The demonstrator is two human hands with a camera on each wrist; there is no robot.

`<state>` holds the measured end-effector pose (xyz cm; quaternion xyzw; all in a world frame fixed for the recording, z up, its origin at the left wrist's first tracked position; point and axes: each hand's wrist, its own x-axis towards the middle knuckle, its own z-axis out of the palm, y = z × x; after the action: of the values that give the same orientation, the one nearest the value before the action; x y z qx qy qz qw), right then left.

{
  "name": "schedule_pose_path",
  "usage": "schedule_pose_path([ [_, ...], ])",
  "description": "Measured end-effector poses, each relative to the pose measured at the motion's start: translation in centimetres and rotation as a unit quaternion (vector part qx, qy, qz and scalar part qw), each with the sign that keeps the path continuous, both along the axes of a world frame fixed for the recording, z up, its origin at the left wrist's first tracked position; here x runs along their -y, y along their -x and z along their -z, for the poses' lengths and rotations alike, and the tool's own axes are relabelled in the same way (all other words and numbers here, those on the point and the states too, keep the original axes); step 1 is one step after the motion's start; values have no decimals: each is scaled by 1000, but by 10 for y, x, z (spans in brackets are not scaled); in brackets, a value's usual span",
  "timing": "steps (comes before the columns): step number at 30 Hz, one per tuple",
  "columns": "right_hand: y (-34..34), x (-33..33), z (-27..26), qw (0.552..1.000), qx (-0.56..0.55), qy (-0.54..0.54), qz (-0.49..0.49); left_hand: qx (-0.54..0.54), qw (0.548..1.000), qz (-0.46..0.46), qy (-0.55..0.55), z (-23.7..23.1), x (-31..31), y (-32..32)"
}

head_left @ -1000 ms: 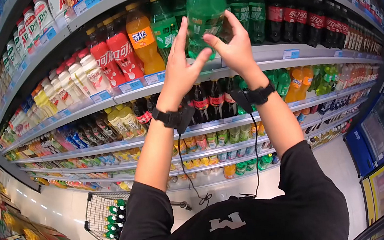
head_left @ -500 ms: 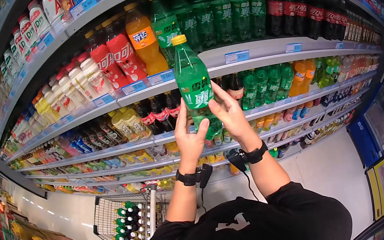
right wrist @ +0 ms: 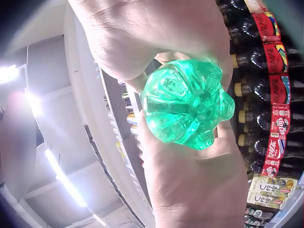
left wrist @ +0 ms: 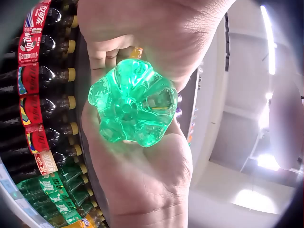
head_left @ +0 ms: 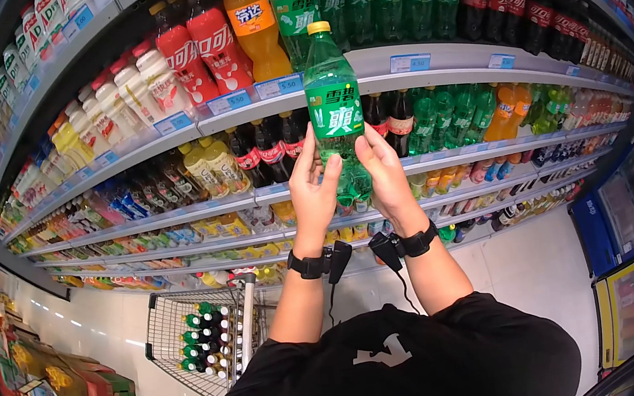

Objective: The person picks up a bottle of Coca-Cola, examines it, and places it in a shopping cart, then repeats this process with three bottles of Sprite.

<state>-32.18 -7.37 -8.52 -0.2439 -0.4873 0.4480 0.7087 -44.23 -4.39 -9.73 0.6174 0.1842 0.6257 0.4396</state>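
Observation:
Both hands hold a green plastic soda bottle (head_left: 334,111) with a yellow cap and a green-and-white label turned toward me. It stands nearly upright before the shelves. My left hand (head_left: 314,192) grips its lower left side, thumb in front and fingers reaching behind. On the lower right side, my right hand (head_left: 388,174) grips it the same way. From below, the lobed clear-green bottle base (left wrist: 133,104) sits between the two palms in the left wrist view. The right wrist view also shows the bottle base (right wrist: 187,104), with the hands around it.
Behind the bottle, a shelf edge (head_left: 460,66) carries green soda bottles (head_left: 392,4), an orange soda bottle (head_left: 254,34) and dark cola bottles (head_left: 504,5). More drinks fill the lower shelves. A wire shopping cart (head_left: 160,331) with several bottles stands at lower left.
Both hands have brought the bottle down from the upper shelf toward the body. Over the last half second it has turned more upright, its label now facing me squarely.

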Motion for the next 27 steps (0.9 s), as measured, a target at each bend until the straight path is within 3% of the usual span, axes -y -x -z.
schedule_pose_path([
  [10, 2, 4, -2, 999, 11, -1, 39, -43, 998, -37, -23, -2, 8, -6],
  [12, 4, 6, -1, 999, 19, -9, 48, 3, 1000, 12, 29, -3, 10, -9],
  [18, 8, 6, 3, 999, -13, -11, 48, 15, 999, -16, 25, 3, 4, -4],
  [19, 8, 8, 0, 999, -26, -15, 27, 15, 999, -15, 25, 2, 6, 0],
  [21, 4, 7, -1, 999, -34, -22, 10, 62, 991, 69, 92, -1, 8, 2],
  [24, 1, 6, 10, 994, -75, 7, -81, 46, 996, 44, 57, -3, 14, -3],
  [27, 4, 8, 11, 992, -67, 5, -106, 22, 999, 11, 41, -5, 16, -2],
])
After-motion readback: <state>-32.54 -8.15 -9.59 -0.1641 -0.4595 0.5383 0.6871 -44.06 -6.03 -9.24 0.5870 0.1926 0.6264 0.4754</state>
